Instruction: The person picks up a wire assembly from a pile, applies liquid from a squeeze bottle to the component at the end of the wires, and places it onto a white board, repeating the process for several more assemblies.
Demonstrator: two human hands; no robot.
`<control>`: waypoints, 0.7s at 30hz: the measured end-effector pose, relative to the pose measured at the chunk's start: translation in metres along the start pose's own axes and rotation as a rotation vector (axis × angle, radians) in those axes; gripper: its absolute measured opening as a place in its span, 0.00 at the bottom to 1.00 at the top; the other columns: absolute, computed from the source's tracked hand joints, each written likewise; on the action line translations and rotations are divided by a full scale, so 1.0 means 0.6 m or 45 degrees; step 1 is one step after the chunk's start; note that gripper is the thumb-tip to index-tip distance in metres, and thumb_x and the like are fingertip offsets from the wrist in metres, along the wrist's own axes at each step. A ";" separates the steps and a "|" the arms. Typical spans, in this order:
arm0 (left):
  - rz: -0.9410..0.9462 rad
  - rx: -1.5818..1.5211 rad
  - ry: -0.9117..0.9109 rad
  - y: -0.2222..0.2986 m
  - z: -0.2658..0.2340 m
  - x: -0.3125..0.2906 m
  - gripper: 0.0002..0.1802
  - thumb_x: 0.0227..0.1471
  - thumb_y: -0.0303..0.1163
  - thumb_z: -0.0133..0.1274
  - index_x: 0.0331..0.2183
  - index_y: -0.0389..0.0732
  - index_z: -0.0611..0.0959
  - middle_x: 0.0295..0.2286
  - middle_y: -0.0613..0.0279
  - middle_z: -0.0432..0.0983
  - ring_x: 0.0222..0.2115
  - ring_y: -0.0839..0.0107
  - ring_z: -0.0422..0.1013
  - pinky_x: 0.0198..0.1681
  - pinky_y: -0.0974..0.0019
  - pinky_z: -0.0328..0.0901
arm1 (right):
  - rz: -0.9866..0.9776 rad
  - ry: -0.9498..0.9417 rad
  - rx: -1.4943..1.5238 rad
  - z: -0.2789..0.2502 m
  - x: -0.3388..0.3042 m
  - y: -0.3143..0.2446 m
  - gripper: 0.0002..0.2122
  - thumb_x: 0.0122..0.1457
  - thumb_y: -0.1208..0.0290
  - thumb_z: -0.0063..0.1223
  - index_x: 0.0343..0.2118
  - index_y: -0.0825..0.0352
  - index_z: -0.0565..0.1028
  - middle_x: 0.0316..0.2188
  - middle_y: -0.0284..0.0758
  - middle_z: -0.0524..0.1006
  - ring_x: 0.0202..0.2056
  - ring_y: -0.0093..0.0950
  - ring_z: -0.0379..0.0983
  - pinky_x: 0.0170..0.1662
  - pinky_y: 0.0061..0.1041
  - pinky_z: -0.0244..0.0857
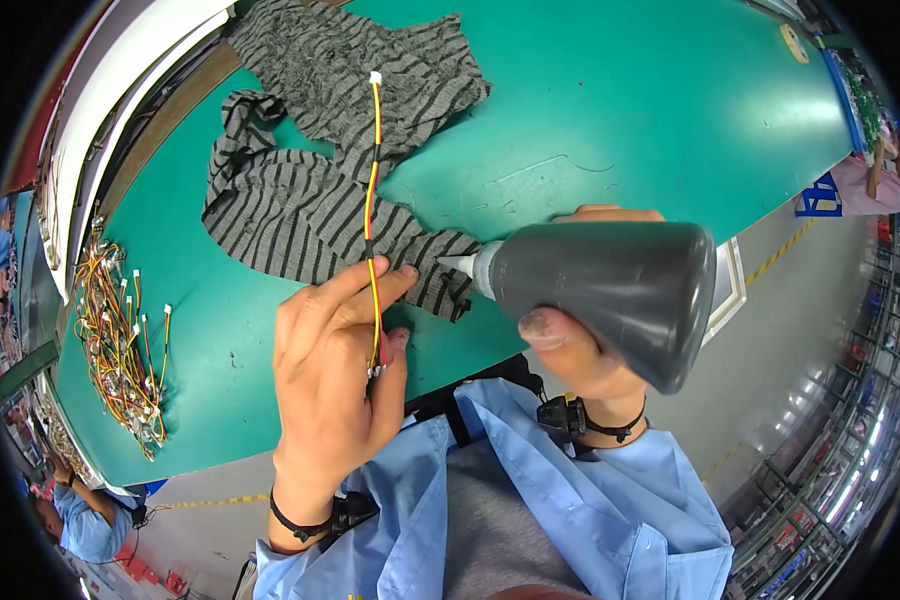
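Observation:
My left hand (335, 365) pinches the near end of a thin wire harness (372, 190) of red, yellow and black wires. A white connector tips its far end, which lies over a striped grey cloth (300, 205). Metal terminals show at the end by my thumb. In my right hand (580, 350) is a dark squeeze bottle (600, 280), tilted on its side. Its pale nozzle points left, above the cloth's near edge and close to my left fingertips. The fingers behind the bottle are mostly hidden.
A tangled pile of similar wire harnesses (120, 345) lies at the left of the green table (610, 120). A roll of tape (794, 43) sits at the far right, near a blue tray (842, 95) of green parts. Other people (95, 520) are at the lower left and right edges.

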State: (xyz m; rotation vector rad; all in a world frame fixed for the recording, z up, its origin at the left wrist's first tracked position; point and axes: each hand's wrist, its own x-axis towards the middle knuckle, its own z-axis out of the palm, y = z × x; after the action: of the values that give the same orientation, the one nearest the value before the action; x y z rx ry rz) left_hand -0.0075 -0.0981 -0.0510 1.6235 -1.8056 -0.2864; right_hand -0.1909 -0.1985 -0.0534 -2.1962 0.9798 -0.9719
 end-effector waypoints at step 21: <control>-0.050 -0.109 0.086 -0.003 -0.006 -0.002 0.11 0.40 0.14 0.52 0.28 0.37 0.70 0.38 0.55 0.78 0.43 0.61 0.70 0.40 0.60 0.58 | -0.308 0.143 0.410 -0.057 0.061 -0.018 0.16 0.40 0.67 0.69 0.30 0.70 0.76 0.29 0.37 0.77 0.27 0.29 0.71 0.32 0.26 0.66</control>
State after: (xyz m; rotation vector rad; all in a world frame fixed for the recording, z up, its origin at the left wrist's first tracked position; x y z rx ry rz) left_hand -0.0036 -0.0964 -0.0496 1.5921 -1.6897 -0.3183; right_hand -0.1959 -0.2273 -0.0111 -2.0332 0.5628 -1.2778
